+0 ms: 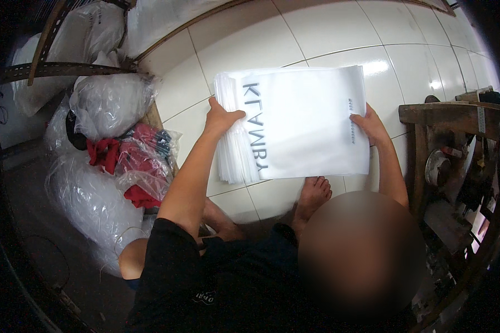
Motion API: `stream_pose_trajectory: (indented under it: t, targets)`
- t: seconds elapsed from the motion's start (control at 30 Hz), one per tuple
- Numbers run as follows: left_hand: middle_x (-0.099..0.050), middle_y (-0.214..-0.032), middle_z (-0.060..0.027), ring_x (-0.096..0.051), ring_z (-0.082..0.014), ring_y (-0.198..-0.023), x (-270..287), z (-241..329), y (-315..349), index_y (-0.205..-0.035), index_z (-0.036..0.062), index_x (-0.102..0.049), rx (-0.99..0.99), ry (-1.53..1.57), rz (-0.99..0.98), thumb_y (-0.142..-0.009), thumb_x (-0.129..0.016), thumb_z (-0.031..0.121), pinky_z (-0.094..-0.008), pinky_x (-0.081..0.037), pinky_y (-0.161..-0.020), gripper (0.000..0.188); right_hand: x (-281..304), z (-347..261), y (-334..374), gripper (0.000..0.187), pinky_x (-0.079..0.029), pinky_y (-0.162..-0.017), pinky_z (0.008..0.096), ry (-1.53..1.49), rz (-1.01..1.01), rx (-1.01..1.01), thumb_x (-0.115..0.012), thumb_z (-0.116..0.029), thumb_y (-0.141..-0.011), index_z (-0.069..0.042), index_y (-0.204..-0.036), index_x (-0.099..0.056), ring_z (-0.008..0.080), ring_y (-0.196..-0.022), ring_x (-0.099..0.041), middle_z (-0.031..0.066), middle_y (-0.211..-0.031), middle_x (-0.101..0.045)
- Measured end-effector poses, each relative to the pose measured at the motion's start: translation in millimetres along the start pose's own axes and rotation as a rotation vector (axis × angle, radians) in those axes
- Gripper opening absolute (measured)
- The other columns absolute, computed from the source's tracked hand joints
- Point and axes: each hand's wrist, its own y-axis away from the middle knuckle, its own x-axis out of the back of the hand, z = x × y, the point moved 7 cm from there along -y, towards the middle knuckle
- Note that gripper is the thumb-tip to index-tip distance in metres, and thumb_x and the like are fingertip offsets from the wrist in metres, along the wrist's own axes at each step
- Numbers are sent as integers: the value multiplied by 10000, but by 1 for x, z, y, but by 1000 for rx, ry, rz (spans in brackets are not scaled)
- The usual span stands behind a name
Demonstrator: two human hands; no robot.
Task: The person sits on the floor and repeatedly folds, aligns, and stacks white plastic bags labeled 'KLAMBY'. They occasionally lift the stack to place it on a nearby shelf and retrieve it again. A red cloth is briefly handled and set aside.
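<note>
A thick stack of white, translucent plastic bags with dark printing is held level above the tiled floor. My left hand grips its left edge, thumb on top and fingers mostly hidden beneath. On that side the layers fan out unevenly. At the opposite edge, my right hand is closed on the stack, its thumb lying on the top sheet near a small line of print. How many bags are in the stack cannot be told.
Clear plastic sacks and red cloth in clear wrapping lie to the left. A perforated metal rack bar stands at far left. On the right is a wooden bench with tools and scraps below. A bare foot rests under the stack.
</note>
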Motion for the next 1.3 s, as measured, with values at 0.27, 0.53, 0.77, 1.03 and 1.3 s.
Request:
stream_pose_trajectory:
  t: [0.27, 0.53, 0.77, 1.03, 1.3]
  targets:
    - [-614, -1130, -244, -658, -328, -996, -6, -23, -11, -1277, -87, -409, -82, 344, -108, -687, -750, 145, -396, -557, -843, 720, 0, 10, 12, 464, -514, -857, 352, 144, 7, -37, -648, -116, -821, 56, -1241, -554, 226, -944, -656, 156, -1060, -679]
    - [-583, -1207, -212, -634, -315, -1057, -25, -34, 11, -1350, -50, -384, 125, 793, -363, -762, -755, 135, -439, -559, -875, 720, -19, -69, 34, 388, -511, -853, 426, 674, 288, 170, -615, -92, -815, 17, -1186, -575, 377, -953, -646, 229, -1069, -651]
    - [-573, -1244, -213, -617, -315, -1094, -40, -29, 32, -1376, -32, -372, 126, 915, -373, -787, -745, 121, -431, -554, -885, 714, -141, -101, 49, 436, -496, -925, 430, 909, 82, 439, -707, -172, -815, -3, -1200, -592, 387, -1064, -605, 212, -1185, -616]
    - [-552, -1271, -204, -582, -326, -1141, -41, -30, 33, -1408, -19, -342, 69, 918, -355, -816, -697, 140, -440, -512, -954, 709, -101, -65, 20, 578, -480, -959, 467, 898, 248, 181, -688, -204, -826, -2, -1328, -484, 415, -1169, -535, 244, -1294, -539]
    - [-570, -1254, -201, -612, -306, -1090, -44, -39, 29, -1398, -23, -366, 45, 966, -327, -803, -698, 124, -407, -534, -909, 697, -117, -94, 22, 411, -505, -852, 455, 829, 150, 237, -668, -125, -816, 34, -1166, -524, 408, -986, -624, 250, -1097, -608]
